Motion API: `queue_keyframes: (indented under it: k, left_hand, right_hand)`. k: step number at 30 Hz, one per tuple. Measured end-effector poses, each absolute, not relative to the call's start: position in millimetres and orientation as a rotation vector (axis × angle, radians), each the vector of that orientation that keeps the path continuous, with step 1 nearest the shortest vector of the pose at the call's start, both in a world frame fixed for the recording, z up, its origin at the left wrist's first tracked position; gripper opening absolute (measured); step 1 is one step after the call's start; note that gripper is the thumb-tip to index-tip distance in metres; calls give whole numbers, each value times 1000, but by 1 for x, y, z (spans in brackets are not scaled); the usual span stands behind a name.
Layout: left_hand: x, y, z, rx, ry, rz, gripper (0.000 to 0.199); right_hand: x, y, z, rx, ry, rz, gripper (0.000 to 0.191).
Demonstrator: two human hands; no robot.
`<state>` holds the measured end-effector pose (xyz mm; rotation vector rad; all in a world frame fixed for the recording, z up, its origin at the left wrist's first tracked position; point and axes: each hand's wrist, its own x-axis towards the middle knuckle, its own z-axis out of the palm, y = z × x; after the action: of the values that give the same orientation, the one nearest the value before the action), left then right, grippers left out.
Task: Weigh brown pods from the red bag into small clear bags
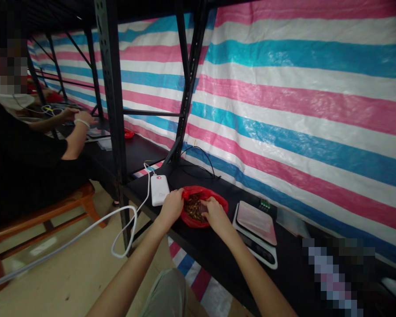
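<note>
A red plastic bag (pixel 220 199) lies open on the black shelf top, with many small brown dried-looking pieces (pixel 194 209) inside. My left hand (pixel 172 205) grips the bag's left rim between thumb and fingers. Over the bag's right side, my right hand (pixel 215 213) has its fingers bent down together at the brown pieces. What sits between those fingertips is too small to make out. To the right of the bag stands a flat white digital scale (pixel 256 222), and a white power bank (pixel 159 190) lies just left of my left hand.
A white cable (pixel 112 214) runs from the power bank in a loop across the left. Black metal shelf posts (pixel 110 88) rise at left and centre. A striped tarp (pixel 284 110) hangs behind. At left, a person in black (pixel 23 145) sits working on a wooden chair (pixel 82 198).
</note>
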<state>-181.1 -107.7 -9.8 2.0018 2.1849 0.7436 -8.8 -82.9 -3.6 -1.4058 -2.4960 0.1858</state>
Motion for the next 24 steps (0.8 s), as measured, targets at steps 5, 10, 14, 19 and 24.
queue_keyframes:
  k: [5,10,14,19,24]
  left_hand:
    - [-178,-105,-13,1857,2103,920,33]
    - [-179,-96,-21,1656,1808,1369,26]
    - [-177,-91,-23,1544,1680,1584,22]
    - [-181,-90,-21,1533,1715,1618,23]
    - [-189,-100,-13,1746,1852,1687,33]
  right_hand:
    - [-19,-83,-6,-1435,-2462,242,45]
    - [-24,-79,-9,-1410,-2343,287,43]
    - [-24,-68,-20,-1377,-2221,375,40]
    - [-23,-56,-33,-1341,-2009,623,41]
    - [-21,-53,-35,-1228,-1815,822,39]
